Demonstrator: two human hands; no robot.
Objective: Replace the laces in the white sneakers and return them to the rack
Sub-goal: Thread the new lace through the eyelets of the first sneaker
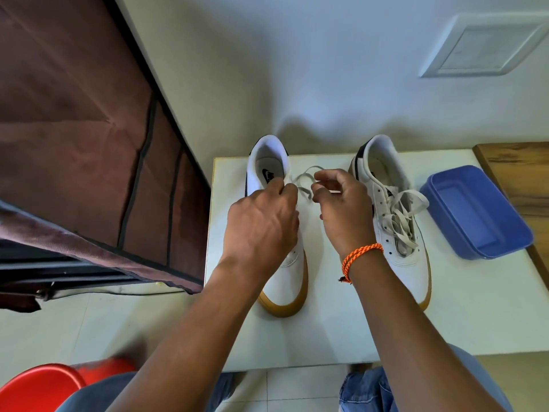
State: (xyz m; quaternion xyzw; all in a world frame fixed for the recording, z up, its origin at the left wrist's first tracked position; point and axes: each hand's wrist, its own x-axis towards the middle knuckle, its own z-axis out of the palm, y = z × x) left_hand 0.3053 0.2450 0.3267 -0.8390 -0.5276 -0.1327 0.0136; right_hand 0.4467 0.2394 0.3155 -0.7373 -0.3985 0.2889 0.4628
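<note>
We work on the left sneaker [282,272] on the tabletop [463,307]: left hand [261,224] pinches the lace [303,181] at the collar, right hand [344,212] curls round its other end. Looks like tying or untying at the top eyelets. The right sneaker [395,221] sits beside, loosely laced. Next needs both ends pulled evenly.

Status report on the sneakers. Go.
Left hand and right hand both pinching the lace over left sneaker. Right sneaker loosely laced. Blue tub alongside, not obstructing.
</note>
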